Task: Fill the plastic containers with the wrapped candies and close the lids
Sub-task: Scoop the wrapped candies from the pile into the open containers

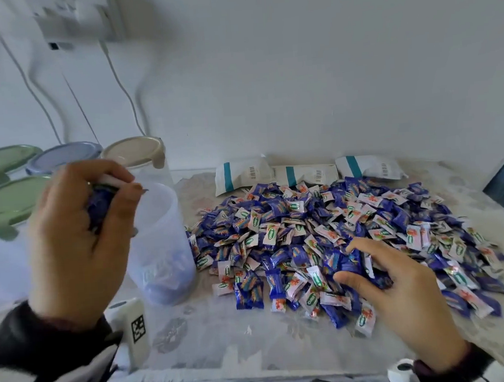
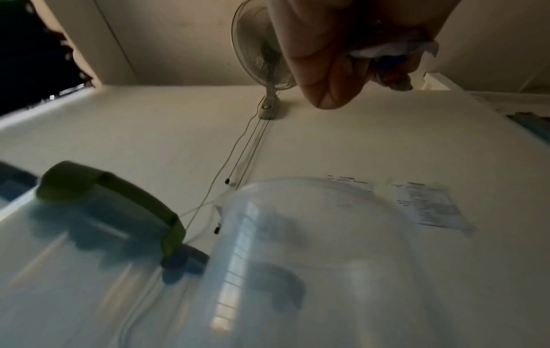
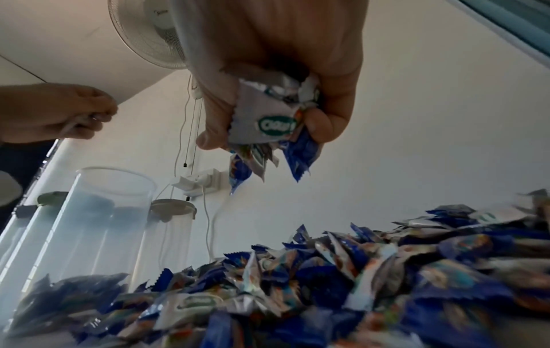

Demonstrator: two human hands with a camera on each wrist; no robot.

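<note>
The left hand point(image 1: 77, 233) was raised above the open container point(image 1: 162, 247) near the surface's left edge, fingers curled around a clutch of wrapped candies point(image 1: 98, 206). The right hand point(image 1: 401, 293) was lowered palm-down onto the candy pile point(image 1: 322, 233) at the surface's center, fingers bent around several candies point(image 3: 279, 127).

The candies point(image 1: 338, 244) were blue and white, with green ovals and orange marks; the open container point(image 1: 159, 245) was clear. The lids point(image 1: 10, 204) were green, pale blue and beige; the packets point(image 1: 243, 173) were white with teal stripes.
</note>
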